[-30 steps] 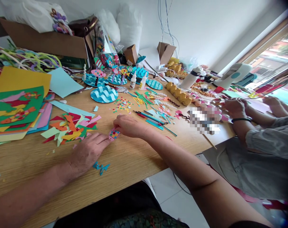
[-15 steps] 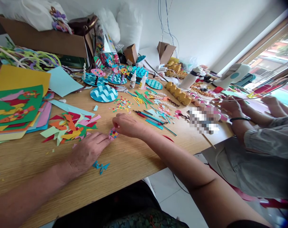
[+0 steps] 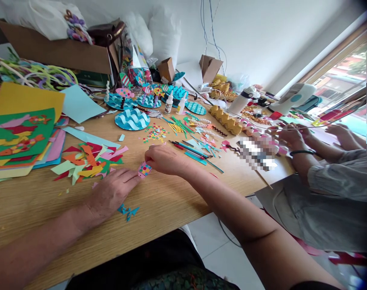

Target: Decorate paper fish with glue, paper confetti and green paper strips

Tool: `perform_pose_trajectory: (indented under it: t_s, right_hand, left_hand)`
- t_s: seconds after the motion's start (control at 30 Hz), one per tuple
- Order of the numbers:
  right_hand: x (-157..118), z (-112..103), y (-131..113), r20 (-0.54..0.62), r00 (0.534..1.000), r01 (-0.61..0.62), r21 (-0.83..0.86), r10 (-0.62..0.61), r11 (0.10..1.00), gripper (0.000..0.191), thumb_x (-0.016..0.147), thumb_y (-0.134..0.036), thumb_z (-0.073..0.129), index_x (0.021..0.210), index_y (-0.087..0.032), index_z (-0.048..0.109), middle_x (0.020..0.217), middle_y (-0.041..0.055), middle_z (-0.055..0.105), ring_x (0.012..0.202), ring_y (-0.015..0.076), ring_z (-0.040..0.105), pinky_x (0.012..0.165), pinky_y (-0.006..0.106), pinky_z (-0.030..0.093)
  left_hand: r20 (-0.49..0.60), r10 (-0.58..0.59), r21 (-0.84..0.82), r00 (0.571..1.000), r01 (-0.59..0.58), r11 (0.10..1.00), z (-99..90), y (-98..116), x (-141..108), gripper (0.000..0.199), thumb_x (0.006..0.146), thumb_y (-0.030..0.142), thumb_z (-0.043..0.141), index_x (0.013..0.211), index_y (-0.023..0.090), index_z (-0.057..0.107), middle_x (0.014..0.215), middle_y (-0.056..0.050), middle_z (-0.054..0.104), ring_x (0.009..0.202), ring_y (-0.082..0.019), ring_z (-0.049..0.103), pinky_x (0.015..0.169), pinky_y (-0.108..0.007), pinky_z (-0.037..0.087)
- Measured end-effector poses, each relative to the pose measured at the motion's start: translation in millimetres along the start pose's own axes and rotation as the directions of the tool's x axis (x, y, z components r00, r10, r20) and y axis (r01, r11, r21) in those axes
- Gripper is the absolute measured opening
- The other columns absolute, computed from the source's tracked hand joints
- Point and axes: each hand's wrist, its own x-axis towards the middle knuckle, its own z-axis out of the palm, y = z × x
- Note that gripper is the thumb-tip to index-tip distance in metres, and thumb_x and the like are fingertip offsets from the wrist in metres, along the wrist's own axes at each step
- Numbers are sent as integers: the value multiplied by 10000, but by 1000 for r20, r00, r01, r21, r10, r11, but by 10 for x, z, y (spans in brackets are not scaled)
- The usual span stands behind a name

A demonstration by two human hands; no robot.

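Observation:
A small pink paper fish [image 3: 144,169] with colored dots lies on the wooden table between my hands. My left hand [image 3: 112,191] rests flat, fingers stretched out, with its fingertips touching the fish's left end. Over the fish's upper right part is my right hand [image 3: 163,159], its fingers curled together in a pinch. Whatever those fingers hold is hidden behind the hand. Blue paper scraps [image 3: 128,211] lie just below my left hand. A scatter of tiny colored paper dots [image 3: 157,133] is beyond my right hand.
Mixed paper scraps [image 3: 91,161] and stacked colored sheets [image 3: 26,129] lie to the left. Pencils [image 3: 191,149], glue bottles [image 3: 169,103] and blue wavy paper discs [image 3: 132,119] are farther back. At the right, a co-worker's hands [image 3: 292,137] are over the table near a yellow egg-carton strip [image 3: 226,119].
My right hand has shifted very slightly over the fish. My left hand stays in place. The view has turned a little.

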Motion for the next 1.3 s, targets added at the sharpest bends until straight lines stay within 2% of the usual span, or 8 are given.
perform_pose_trajectory:
  t_s: [0.17, 0.47, 0.57, 0.7, 0.8, 0.93, 1.07, 1.3]
  right_hand:
    - [43, 20, -24, 71, 997, -26, -11, 27, 1000, 233, 802, -169, 450, 890, -148, 664, 938, 81, 650, 821, 155, 553, 625, 238, 327]
    - [73, 30, -14, 55, 998, -30, 3, 30, 1000, 227, 771, -155, 462, 856, -147, 672, 918, 81, 659, 802, 153, 554, 612, 231, 329]
    - [28, -68, 34, -14, 998, -69, 46, 69, 997, 220, 769, -145, 455, 835, -146, 665, 872, 67, 658, 765, 136, 545, 611, 223, 325]
    - [-63, -240, 257, -156, 969, -177, 119, 194, 977, 207, 763, -161, 449, 832, -151, 644, 809, 39, 641, 700, 110, 510, 597, 214, 313]
    - [-97, -271, 509, -198, 932, -284, 123, 304, 951, 203, 745, -166, 450, 829, -161, 635, 772, 28, 635, 676, 112, 502, 573, 214, 305]
    - [-64, -184, 780, -142, 911, -379, 82, 387, 922, 190, 724, -174, 468, 795, -179, 644, 783, 28, 648, 710, 129, 527, 564, 213, 310]
    - [19, -119, 888, -78, 917, -388, 46, 390, 921, 203, 720, -181, 482, 816, -190, 660, 816, 29, 664, 738, 140, 554, 563, 211, 321]
    - [232, -118, 1005, -82, 926, -368, 13, 368, 930, 222, 737, -176, 482, 858, -193, 667, 893, 33, 667, 798, 145, 574, 596, 205, 354]
  left_hand:
    - [2, -5, 9, 1000, 5, 1000, 10, -1, -5, 391, 809, 11, 317, 1045, 151, 596, 975, -77, 644, 893, -208, 580, 800, -387, 485]
    - [22, -15, 22, 1000, 14, 1000, -9, 4, -2, 389, 812, 29, 322, 1061, 156, 593, 981, -80, 647, 896, -218, 583, 795, -397, 487]
    - [20, -1, 16, 1000, 1, 1000, -29, 11, 3, 386, 804, 22, 316, 1026, 150, 605, 958, -85, 651, 887, -216, 592, 765, -382, 501]
    - [4, -20, -2, 1000, 20, 1000, -14, 8, -18, 384, 796, 23, 335, 1024, 169, 606, 976, -79, 646, 904, -209, 589, 781, -381, 495]
    - [-9, -28, -13, 1000, 28, 1000, 28, 1, -45, 403, 796, 22, 316, 1036, 161, 609, 982, -82, 646, 909, -210, 582, 802, -387, 484]
    - [-46, -70, -36, 996, 68, 997, 88, 0, -79, 466, 795, 14, 262, 1066, 172, 607, 1016, -75, 642, 942, -202, 566, 838, -381, 455]
    - [-72, -74, -31, 995, 72, 997, 83, 0, -81, 451, 797, 39, 262, 1031, 172, 624, 998, -66, 656, 915, -200, 578, 825, -361, 453]
    - [-43, 59, -37, 997, -60, 997, -66, -84, -13, 442, 730, 45, 313, 1003, 185, 631, 975, -35, 680, 870, -183, 619, 780, -296, 483]
